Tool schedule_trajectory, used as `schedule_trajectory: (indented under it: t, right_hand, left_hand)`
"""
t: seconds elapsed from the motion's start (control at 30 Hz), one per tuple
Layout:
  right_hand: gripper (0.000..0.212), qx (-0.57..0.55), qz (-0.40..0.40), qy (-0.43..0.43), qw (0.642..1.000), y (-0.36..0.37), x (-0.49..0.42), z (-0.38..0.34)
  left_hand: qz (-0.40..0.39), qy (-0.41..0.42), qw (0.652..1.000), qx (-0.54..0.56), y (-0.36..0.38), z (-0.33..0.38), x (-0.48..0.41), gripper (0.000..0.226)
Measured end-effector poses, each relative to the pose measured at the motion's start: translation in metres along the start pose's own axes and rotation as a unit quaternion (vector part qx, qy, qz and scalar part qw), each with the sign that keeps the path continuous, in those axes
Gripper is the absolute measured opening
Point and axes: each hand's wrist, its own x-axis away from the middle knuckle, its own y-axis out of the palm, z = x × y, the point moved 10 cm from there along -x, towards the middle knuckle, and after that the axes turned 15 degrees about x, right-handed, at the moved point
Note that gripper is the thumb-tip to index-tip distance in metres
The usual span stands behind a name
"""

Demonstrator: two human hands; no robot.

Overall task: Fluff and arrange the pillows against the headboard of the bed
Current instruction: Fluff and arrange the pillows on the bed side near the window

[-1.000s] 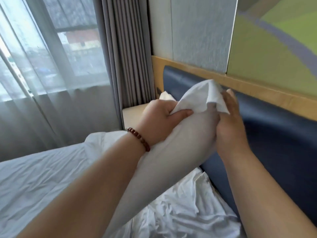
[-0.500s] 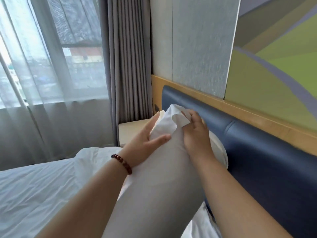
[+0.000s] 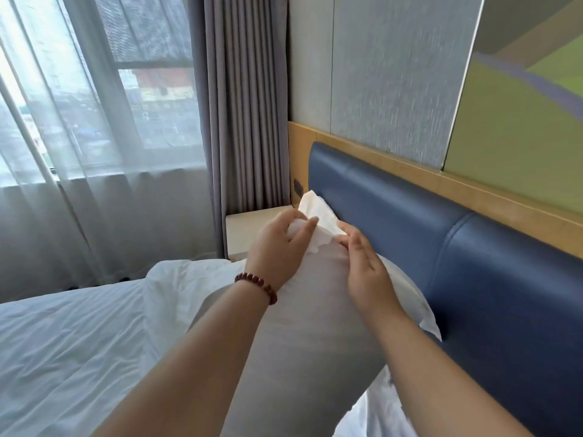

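The pillow [image 3: 315, 326] had come down from mid-air to lean on the headboard [image 3: 410, 234], nearly placed. The left grip [image 3: 277, 250] now pinched its top corner lightly; the right grip [image 3: 362, 269] lay spread flat on it. Its lower end was cut off, and a white shape [image 3: 410, 294] behind it was half hidden.

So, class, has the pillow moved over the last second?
Yes, downward. The pillow reached the wooden rim of the headboard; now its corner sits below the padding's top.

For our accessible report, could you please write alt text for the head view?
A person's left hand pinches the top corner of a white pillow while the right hand rests on it, beside a blue padded headboard. White bedding lies left.
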Motion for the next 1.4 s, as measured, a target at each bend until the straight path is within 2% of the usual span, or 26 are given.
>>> schedule_trajectory:
  t: [0.1, 0.17, 0.27, 0.33, 0.43, 0.53, 0.6, 0.67, 0.8, 0.9, 1.07, 1.27, 1.4]
  right_hand:
    - [0.039, 0.049, -0.007, 0.002, 0.999, -0.001, -0.008, 0.023]
    - [0.046, 0.123, 0.009, 0.007, 0.992, -0.005, -0.016, 0.045]
    - [0.047, 0.315, -0.004, 0.093, 0.944, -0.01, -0.022, 0.099]
    - [0.049, 0.354, 0.006, 0.148, 0.923, -0.017, -0.017, 0.127]
    - [0.072, 0.336, 0.029, 0.179, 0.924, -0.017, -0.017, 0.147]
    - [0.092, 0.196, 0.013, 0.196, 0.961, 0.0, -0.027, 0.155]
    - [0.085, 0.14, -0.006, 0.21, 0.968, 0.011, -0.024, 0.151]
    - [0.077, 0.127, 0.009, 0.196, 0.972, 0.013, -0.016, 0.136]
    - [0.061, 0.123, 0.135, 0.138, 0.974, -0.017, -0.002, 0.089]
    - [0.064, 0.103, 0.231, 0.098, 0.963, -0.056, 0.001, 0.043]
    - [0.061, 0.167, 0.322, 0.046, 0.931, -0.116, 0.004, -0.021]
    - [0.057, 0.216, 0.388, 0.064, 0.894, -0.162, 0.031, -0.014]
    - [0.048, 0.237, 0.441, 0.049, 0.864, -0.187, 0.046, 0.0]
  left_hand:
    - [0.029, -0.007, 1.0, 0.011, -0.006, -0.03, 0.007, 0.021]
    - [0.06, -0.007, 0.998, 0.008, -0.019, -0.044, 0.008, 0.023]
    - [0.12, 0.015, 0.993, -0.002, -0.046, -0.048, 0.007, 0.032]
    - [0.147, 0.027, 0.989, 0.0, -0.064, -0.05, 0.005, 0.041]
    - [0.162, 0.02, 0.986, 0.011, -0.084, -0.062, 0.006, 0.047]
    - [0.179, 0.004, 0.983, 0.027, -0.095, -0.075, 0.011, 0.047]
    - [0.197, -0.005, 0.98, 0.039, -0.101, -0.083, 0.015, 0.048]
    - [0.226, -0.003, 0.973, 0.041, -0.112, -0.088, 0.017, 0.049]
    - [0.273, 0.034, 0.959, 0.067, -0.13, -0.075, 0.001, 0.046]
    - [0.28, 0.072, 0.952, 0.1, -0.133, -0.045, -0.028, 0.048]
    - [0.255, 0.075, 0.951, 0.156, -0.12, -0.012, -0.066, 0.041]
    - [0.184, 0.073, 0.967, 0.16, -0.05, 0.001, -0.091, 0.039]
    - [0.121, 0.057, 0.974, 0.18, 0.007, 0.005, -0.1, 0.03]
